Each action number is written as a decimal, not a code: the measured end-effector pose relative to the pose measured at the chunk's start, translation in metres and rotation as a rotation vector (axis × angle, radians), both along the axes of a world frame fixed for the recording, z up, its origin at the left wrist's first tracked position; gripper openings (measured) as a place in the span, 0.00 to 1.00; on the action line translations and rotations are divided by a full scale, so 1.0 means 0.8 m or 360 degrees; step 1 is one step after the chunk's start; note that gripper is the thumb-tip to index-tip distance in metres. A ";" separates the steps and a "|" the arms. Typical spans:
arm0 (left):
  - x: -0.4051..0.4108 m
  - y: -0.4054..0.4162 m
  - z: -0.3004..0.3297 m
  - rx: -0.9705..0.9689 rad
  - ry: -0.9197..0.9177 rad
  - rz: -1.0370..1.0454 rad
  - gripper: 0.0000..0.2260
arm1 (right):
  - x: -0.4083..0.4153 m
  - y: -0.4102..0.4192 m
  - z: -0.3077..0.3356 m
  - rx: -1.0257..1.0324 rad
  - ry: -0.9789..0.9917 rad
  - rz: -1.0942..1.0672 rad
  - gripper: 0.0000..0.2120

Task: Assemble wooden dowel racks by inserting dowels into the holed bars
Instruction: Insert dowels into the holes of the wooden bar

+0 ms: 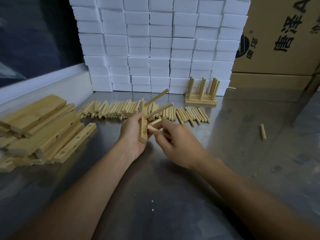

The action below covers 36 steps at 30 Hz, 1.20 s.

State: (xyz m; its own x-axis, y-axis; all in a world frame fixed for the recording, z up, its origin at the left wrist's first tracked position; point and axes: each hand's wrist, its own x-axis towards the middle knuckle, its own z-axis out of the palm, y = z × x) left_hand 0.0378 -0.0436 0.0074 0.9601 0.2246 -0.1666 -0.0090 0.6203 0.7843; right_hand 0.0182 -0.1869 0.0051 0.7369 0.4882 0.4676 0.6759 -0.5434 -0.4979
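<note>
Fingers [156, 134] of the right hand [174, 144] are pinched around short pale wooden dowels [153, 128], their tips right at the face of the holed bar, just touching it by the look of things. Across from them, the left hand [132, 134] has its fingers curled round a pale rectangular wooden bar with drilled holes [143, 125], held upright above the grey metal desk [173, 196]. Two long dowels [158, 110] already stick out of that bar, slanting up and to the right.

Behind the hands, a long row of loose pale dowels [121, 110] lies across the desk. At the left, a heap of light wooden holed bars and flat boards [39, 129] sits piled up. Further back on the right stands a finished wooden rack with upright dowels [201, 94], just in front of a wall of stacked white foam blocks [155, 44]. A single stray dowel [263, 132] lies well apart at the right, and brown cardboard cartons [280, 37] fill the far right corner.
</note>
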 end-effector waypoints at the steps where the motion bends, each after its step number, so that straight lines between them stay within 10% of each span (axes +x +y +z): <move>1: -0.001 -0.002 0.001 -0.0026 0.0002 -0.0018 0.11 | -0.001 0.002 0.001 -0.0022 -0.0012 0.0019 0.09; 14: 0.000 -0.002 0.001 0.0091 0.0029 0.0001 0.08 | -0.008 -0.002 0.018 -0.0499 -0.0611 -0.0082 0.07; 36: -0.008 -0.016 0.005 0.0167 0.0039 -0.0001 0.11 | -0.006 0.005 0.033 -0.0752 -0.0614 -0.0054 0.09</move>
State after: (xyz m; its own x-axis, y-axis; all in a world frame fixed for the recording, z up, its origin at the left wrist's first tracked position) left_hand 0.0311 -0.0563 0.0118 0.9563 0.2412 -0.1655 0.0114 0.5345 0.8451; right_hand 0.0132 -0.1827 0.0314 0.5760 0.6872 0.4426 0.7381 -0.6700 0.0796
